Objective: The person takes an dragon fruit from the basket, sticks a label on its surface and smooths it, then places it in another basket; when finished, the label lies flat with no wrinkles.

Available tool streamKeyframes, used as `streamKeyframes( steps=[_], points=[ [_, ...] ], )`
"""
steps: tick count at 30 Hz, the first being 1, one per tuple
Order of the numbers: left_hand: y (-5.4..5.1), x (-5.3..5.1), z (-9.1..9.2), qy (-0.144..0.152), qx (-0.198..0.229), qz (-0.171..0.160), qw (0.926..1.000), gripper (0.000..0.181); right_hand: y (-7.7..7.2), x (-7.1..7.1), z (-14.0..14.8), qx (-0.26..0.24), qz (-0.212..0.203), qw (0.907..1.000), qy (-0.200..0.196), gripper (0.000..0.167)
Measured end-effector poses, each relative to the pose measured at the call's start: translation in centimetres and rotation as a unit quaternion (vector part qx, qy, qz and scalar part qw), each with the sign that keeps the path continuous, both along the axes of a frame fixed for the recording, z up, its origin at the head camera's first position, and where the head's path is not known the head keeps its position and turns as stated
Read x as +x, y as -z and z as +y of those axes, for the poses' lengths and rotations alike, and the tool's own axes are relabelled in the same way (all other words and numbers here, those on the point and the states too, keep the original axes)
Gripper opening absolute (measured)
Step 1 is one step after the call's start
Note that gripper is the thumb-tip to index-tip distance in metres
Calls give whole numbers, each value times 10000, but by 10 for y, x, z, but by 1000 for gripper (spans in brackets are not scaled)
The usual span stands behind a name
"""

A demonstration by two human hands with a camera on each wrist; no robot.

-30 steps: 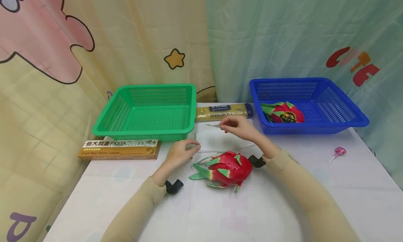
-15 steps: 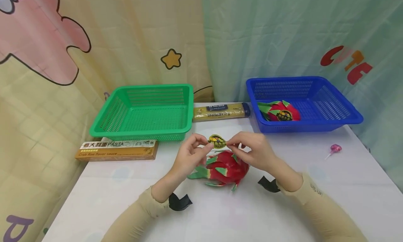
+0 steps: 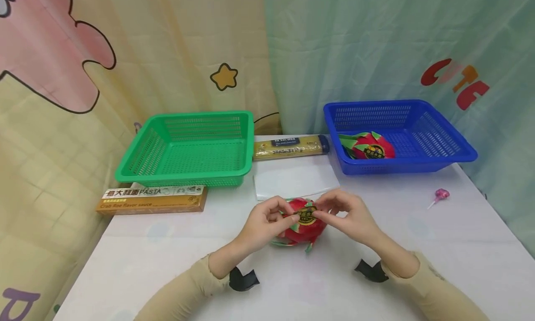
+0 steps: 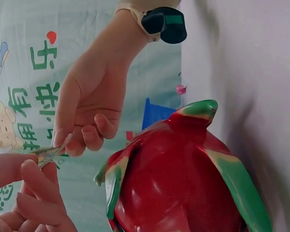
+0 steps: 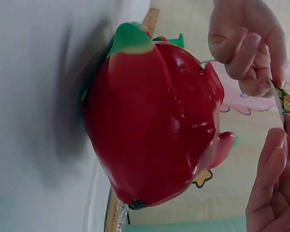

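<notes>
A dark oval sticker (image 3: 307,215) with yellow print is stretched between both hands, above a red dragon fruit (image 3: 298,235) with green leaf tips on the table. The left hand (image 3: 264,224) pinches its left end between thumb and finger. From the other side the right hand (image 3: 351,216) pinches the right end. In the left wrist view the sticker (image 4: 49,153) is seen nearly edge-on, held off the fruit (image 4: 169,179). The right wrist view also has a gap between the sticker (image 5: 286,102) and the fruit (image 5: 150,121).
A green basket (image 3: 188,178) stands at the back left, a pasta box (image 3: 152,202) before it. A spaghetti pack (image 3: 290,147) and a white sheet (image 3: 292,177) lie mid-back. At the right are a blue basket (image 3: 409,164) holding another dragon fruit (image 3: 378,147) and a lollipop (image 3: 441,194).
The right hand has come from the white sheet with the sticker, and the left hand has taken its other end. Both hands have since moved nearer, to above the fruit.
</notes>
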State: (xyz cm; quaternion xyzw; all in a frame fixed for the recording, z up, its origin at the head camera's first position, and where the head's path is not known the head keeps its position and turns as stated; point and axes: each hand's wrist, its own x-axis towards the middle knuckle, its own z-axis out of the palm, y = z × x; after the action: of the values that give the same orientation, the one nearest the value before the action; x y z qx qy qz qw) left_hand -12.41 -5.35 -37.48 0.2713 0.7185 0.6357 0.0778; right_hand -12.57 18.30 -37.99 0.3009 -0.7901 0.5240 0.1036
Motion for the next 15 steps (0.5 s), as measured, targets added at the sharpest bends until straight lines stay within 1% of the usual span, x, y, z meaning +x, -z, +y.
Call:
streamKeyframes(
  steps=[1, 2, 3, 4, 5, 6, 7, 8, 9, 10, 11, 13, 15],
  points=[
    [1, 0, 1, -39, -190, 310, 9993, 10, 1, 1, 3, 3, -235, 9997, -55, 22],
    [3, 0, 1, -124, -433, 697, 9965, 12, 2, 1, 6, -1, -471, 9988, -133, 19],
    [5, 0, 2, -236, -704, 1102, 9911, 15, 3, 0, 10, -4, -712, 9972, -246, 16],
    [6, -1, 2, -358, -1003, 1516, 9827, 19, 4, -1, 13, 4, -939, 9949, -366, 14],
    [8, -2, 2, -471, -1286, 1878, 9726, 24, 5, -3, 16, 21, -1159, 9921, -488, 12],
    [9, -3, 2, -571, -1567, 2163, 9620, 29, 6, -5, 19, 58, -1344, 9891, -600, 10],
    [11, -5, 2, -602, -1779, 2348, 9537, 35, 8, -7, 22, 105, -1507, 9860, -712, 9],
    [12, -6, 2, -583, -1968, 2446, 9477, 40, 9, -9, 24, 152, -1649, 9826, -838, 8],
    [14, -8, 1, -518, -2117, 2454, 9446, 44, 10, -12, 26, 203, -1768, 9794, -954, 6],
    [16, -10, 1, -443, -2230, 2423, 9432, 46, 12, -13, 27, 258, -1840, 9772, -1031, 5],
    [18, -12, 1, -375, -2306, 2362, 9432, 48, 13, -15, 28, 310, -1898, 9755, -1070, 4],
    [21, -17, 0, -267, -2345, 2240, 9456, 49, 16, -17, 28, 395, -1995, 9738, -1021, 3],
    [24, -22, 0, -227, -2288, 2142, 9494, 48, 18, -19, 25, 460, -2051, 9744, -792, 6]
  ],
)
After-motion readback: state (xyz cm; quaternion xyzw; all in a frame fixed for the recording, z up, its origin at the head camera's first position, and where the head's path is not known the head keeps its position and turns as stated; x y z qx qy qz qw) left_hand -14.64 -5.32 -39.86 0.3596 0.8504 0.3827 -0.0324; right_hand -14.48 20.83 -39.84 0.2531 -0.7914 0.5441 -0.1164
